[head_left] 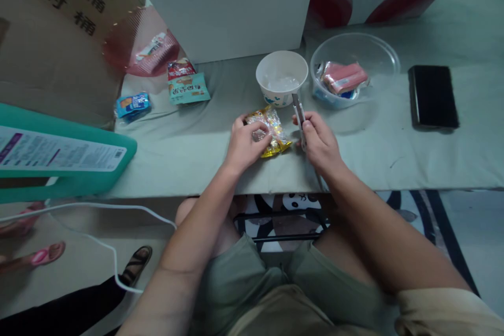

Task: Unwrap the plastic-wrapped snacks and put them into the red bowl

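A crinkled yellow-and-clear snack packet (271, 131) is pinned flat on the counter (394, 152), near its front edge, by the left hand (246, 144), grip closed over the packet's left part. A pair of scissors (298, 111) is held upright in the right hand (318, 139), grip closed on the handles (blades just beside the packet's right end; contact cannot be told). A white paper bowl (281, 77) is seen just behind, a clear bowl (354, 68) with pink packets beside it, a black phone (433, 95) farther right.
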`<state>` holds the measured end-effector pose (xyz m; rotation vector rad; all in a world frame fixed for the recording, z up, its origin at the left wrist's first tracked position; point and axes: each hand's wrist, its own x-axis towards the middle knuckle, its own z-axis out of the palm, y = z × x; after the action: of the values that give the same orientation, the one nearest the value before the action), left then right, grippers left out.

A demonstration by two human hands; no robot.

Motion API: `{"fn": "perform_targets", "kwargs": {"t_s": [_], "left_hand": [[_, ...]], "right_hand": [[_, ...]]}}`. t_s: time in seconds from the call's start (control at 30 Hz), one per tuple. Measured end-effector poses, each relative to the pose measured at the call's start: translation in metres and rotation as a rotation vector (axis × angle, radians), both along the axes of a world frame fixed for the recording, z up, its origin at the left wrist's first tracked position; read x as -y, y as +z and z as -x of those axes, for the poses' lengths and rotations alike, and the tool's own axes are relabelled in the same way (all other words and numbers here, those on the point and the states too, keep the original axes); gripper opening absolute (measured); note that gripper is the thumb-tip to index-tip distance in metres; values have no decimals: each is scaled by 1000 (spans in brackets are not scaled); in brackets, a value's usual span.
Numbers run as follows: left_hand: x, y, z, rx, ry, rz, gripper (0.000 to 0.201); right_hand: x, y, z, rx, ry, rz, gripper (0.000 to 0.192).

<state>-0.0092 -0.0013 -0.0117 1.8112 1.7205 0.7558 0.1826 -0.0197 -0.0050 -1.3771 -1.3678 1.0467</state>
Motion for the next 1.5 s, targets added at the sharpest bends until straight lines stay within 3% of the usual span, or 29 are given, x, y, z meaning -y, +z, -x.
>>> {"fn": "perform_targets", "kwargs": {"t_s": [0.2, 0.3, 0.4, 0.5, 0.57, 0.73, 0.87, 1.0, 1.37, 1.5], "left_hand": [[3, 3, 0, 144, -95, -112, 9], [6, 3, -2, 251, -64, -104, 17], [3, 0, -3, 370, -8, -83, 29], [-3, -6, -1, 454, 39, -126, 25], [-6, -9, 1, 440, 88, -215, 22], [-7, -13, -1, 339, 147, -378, 19], [-4, -13, -8, 363, 86, -397, 19], [-2, -14, -12, 413, -41, -350, 21], [-4, -14, -10, 460, 30, -355, 18], [-13, -12, 9, 523, 162, -404, 22]], "right_hand": [[0, -6, 2, -11, 149, 57, 28], [0, -4, 4, 6, 178, 23, 28], [-2, -1, 3, 50, 112, 4, 26], [-2, 2, -1, 76, -41, -8, 24], [0, 3, -3, 48, -79, -18, 26], [11, 7, 8, 58, 78, 36, 19], [11, 5, 19, 124, 165, 82, 22], [4, 2, 21, 166, 158, 82, 26], [9, 17, 12, 720, 213, 26, 34], [13, 21, 13, 807, 311, 60, 33]]}}
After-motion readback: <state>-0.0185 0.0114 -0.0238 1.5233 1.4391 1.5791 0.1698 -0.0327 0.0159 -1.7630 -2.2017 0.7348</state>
